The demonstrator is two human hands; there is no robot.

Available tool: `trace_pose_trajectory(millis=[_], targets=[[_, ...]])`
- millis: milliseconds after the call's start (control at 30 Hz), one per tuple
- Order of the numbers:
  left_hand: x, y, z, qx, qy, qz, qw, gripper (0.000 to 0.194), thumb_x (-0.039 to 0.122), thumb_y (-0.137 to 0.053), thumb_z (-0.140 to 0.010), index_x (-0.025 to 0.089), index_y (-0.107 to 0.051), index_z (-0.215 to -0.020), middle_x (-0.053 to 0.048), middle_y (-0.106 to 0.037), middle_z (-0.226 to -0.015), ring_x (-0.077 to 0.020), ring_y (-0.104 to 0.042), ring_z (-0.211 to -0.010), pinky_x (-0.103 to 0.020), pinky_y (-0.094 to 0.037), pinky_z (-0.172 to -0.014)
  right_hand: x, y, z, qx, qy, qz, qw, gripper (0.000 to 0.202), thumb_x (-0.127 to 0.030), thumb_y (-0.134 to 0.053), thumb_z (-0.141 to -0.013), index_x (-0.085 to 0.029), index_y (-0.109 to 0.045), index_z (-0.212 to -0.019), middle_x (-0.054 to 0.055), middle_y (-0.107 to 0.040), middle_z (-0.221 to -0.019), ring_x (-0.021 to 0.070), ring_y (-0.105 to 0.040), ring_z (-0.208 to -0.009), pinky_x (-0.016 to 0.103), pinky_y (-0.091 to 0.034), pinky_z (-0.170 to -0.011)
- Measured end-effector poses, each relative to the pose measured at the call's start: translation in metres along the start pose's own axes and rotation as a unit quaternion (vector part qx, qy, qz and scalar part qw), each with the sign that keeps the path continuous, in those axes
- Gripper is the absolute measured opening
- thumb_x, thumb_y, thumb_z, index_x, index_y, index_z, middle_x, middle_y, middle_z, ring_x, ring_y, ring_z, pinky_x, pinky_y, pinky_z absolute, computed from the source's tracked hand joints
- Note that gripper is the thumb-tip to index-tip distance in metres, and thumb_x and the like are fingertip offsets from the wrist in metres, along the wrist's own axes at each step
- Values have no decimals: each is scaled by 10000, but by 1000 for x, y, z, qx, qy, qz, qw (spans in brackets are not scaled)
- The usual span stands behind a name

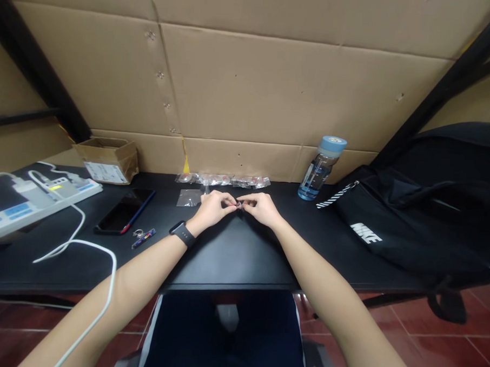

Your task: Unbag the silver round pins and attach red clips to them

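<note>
Over the middle of the black table, my left hand point(216, 208) and my right hand point(262, 208) meet fingertip to fingertip. Both are pinched on one small thin object point(239, 206), dark with a pale edge, too small to name. A clear plastic bag point(189, 198) lies flat just left of my left hand. Behind the hands, along the cardboard wall, runs a row of small clear packets point(215, 179) with tiny reddish and pale items inside. A dark watch point(182, 233) is on my left wrist.
Left on the table point(233, 264) are a phone point(125, 211), a keychain point(144, 238), a power strip point(45, 207) with white cables and a cardboard box point(108, 158). To the right stand a water bottle point(321, 168) and a black backpack point(414, 212). A white cable crosses my left forearm.
</note>
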State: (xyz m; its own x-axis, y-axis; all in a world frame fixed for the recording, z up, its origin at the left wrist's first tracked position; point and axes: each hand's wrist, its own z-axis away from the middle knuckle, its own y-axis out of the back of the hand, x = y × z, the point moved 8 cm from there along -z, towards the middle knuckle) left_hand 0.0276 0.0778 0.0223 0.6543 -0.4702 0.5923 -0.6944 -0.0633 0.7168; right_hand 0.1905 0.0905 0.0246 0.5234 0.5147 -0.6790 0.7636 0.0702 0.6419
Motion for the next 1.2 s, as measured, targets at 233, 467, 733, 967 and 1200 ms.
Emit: trace_pose_trajectory(millis=[233,467,733,967,1200], targets=[[-2,1,0,4,7,-24,1000,88,338,-764,-859,259,-751,-897,-14,-795,-959,-253,-705,-1017,-403,-419,-959,-4,-1,0,-11,26,24,999,374,-125,-651,-851,-250,-815,-1164,30,-813,-946,144,-673,-751,254,-497,-755],[-1,1,0,10,13,-25,1000,133,365,-757,-858,243,-707,-838,-18,-787,-925,-268,-702,-998,-429,-409,-971,-4,-3,2,-69,31,12,997,471,-113,-644,-843,-234,-761,-1283,39,-815,-944,147,-707,-764,253,-522,-783],[-6,-1,-1,10,16,-23,1000,158,390,-751,-865,241,-696,-859,-18,-787,-936,-279,-705,-1017,-447,-393,-987,-6,-4,6,-137,45,17,989,720,-77,-735,-737,-231,-643,-1435,30,-791,-958,126,-693,-779,240,-531,-798],[-7,-2,-1,6,13,-18,1000,151,380,-758,-857,241,-698,-857,-23,-790,-931,-286,-709,-1030,-450,-404,-998,-4,-7,6,-157,33,-3,987,704,-169,-810,-773,-226,-626,-1450,48,-790,-1006,135,-696,-772,267,-540,-803],[-3,-1,-1,-5,-11,4,1000,131,330,-763,-855,231,-678,-856,2,-775,-933,-227,-726,-948,-358,-479,-891,-9,-6,4,-118,66,2,991,593,-150,-817,-775,-242,-707,-1350,48,-790,-1070,152,-680,-838,268,-540,-790]])
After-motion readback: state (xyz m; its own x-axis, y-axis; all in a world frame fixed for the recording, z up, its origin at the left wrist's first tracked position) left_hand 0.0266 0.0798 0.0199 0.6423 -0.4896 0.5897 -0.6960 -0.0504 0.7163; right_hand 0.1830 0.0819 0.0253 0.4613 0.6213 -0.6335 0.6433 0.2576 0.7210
